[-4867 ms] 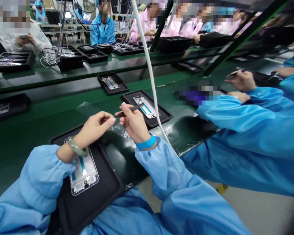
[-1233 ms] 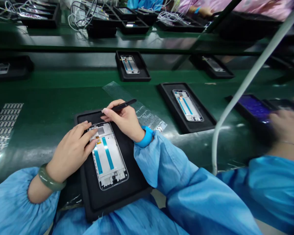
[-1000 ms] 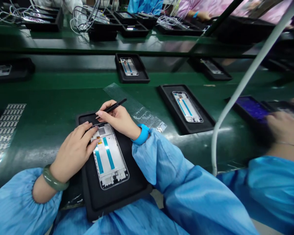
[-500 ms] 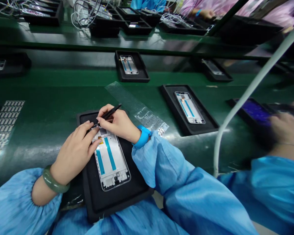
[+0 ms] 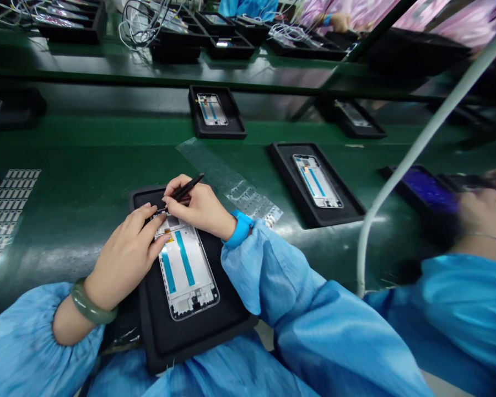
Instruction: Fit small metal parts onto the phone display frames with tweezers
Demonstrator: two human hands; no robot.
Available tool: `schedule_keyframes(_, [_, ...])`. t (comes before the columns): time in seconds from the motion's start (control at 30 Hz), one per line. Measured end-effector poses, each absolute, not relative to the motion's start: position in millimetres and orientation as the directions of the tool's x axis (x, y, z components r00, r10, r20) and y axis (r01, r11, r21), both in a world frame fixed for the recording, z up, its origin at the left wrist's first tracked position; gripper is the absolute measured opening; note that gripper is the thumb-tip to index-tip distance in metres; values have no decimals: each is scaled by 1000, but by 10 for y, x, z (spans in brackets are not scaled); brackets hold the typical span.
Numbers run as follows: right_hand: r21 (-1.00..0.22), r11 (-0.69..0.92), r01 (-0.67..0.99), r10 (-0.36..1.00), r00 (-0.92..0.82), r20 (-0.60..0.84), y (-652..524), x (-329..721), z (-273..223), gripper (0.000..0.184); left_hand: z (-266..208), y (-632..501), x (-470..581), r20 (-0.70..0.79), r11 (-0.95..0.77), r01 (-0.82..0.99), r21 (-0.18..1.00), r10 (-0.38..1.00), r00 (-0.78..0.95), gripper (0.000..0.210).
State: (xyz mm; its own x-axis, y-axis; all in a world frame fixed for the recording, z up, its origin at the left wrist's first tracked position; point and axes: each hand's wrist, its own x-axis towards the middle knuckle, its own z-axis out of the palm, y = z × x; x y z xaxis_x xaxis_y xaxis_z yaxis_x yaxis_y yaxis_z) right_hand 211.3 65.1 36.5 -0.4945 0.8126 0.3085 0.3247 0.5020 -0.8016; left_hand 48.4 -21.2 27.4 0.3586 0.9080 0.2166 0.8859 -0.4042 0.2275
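One silver rectangular phone frame with two blue strips point(image 5: 190, 300) lies in one black shallow tray point(image 5: 235, 322) before the person. Of the person's two hands, the left point(image 5: 126, 256) lies with fingers apart, fingertips touching the frame toward ten to eleven o'clock. The right point(image 5: 202, 212) is clamped on one slim black tool point(image 5: 188, 187), its tip at the frame's far end, toward eleven; whether it touches, I cannot tell.

From this frame, one long clear plastic strip point(image 5: 215, 171) lies at one o'clock. A second black tray point(image 5: 278, 162) sits at two and a third point(image 5: 195, 118) just past twelve, each bearing one similar frame. One white sheet of small rectangles point(image 5: 10, 207) lies toward nine-thirty. At three, one co-worker's hand point(image 5: 483, 215) appears blurred.
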Motion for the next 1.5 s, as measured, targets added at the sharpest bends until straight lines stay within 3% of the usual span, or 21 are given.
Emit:
schedule_keyframes(0.5, [-705,610,362,719,-627,299,708,2092,483,9,288,-212,491,242,-406,884,233,904,351,39])
schedule_keyframes(0.77, [-720,580,381,733,-630,257,767,2089,510,10,290,-216,488,229,-398,878,265,911,344,42])
schedule_keyframes(1.0, [-631,671,389,635,-741,219,805,2042,596,10,308,-214,471,178,-381,871,309,923,341,43])
schedule_keyframes(1.33, [-687,638,348,653,-717,244,797,2099,518,8,310,-226,451,171,-409,860,305,912,373,46])
schedule_keyframes(1.5, [-803,512,305,771,-576,273,761,2152,392,7,303,-231,450,167,-404,869,288,914,369,47])
